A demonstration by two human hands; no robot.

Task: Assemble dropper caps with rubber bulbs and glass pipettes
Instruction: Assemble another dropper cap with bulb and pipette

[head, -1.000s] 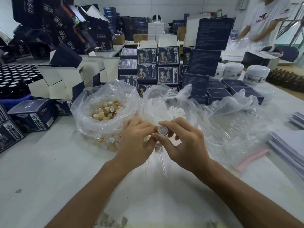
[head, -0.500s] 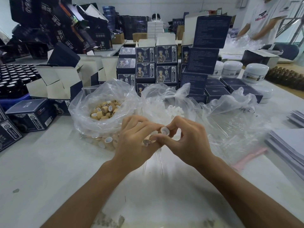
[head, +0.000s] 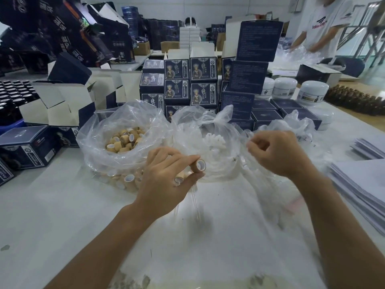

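My left hand pinches a tan dropper cap between thumb and forefinger, its white-lined opening turned towards me. A second cap sits lower in the same hand, and clear glass pipettes hang down from it over the table. My right hand hovers apart to the right, over crumpled clear plastic, fingers curled with nothing visible in them. A clear bag of tan caps stands behind my left hand. A bag of white rubber bulbs lies between the hands.
Stacked navy cartons and white jars line the back of the white table. Open cartons and dark bottles are at left, paper stacks at right. A person works at back right.
My right hand has let go of the cap and moved right, away from my left hand. The left hand now holds that cap alone, tipped towards me.
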